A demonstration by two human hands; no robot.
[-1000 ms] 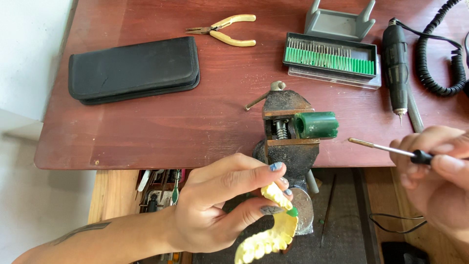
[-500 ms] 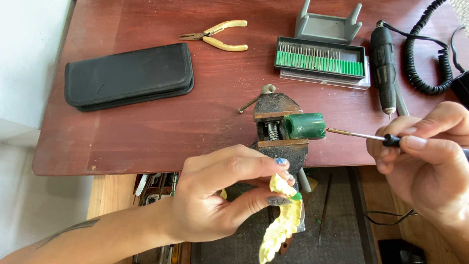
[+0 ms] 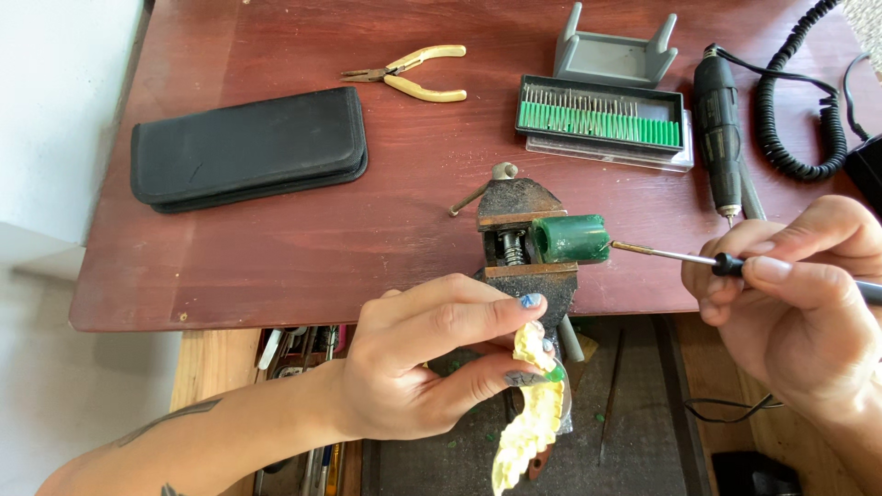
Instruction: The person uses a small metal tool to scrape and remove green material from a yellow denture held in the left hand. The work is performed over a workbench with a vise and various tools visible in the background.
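While pinching a pale yellow dental cast (image 3: 531, 418) at lower centre, left hand (image 3: 418, 372) curled shut around its upper end, cast's long axis running down and slightly left. Right hand (image 3: 799, 294), at right edge, closed on a thin carving tool (image 3: 675, 256), tip pointing left, just beside green wax block (image 3: 570, 238) clamped in small vise (image 3: 519, 241) at tabletop (image 3: 303, 248) edge.
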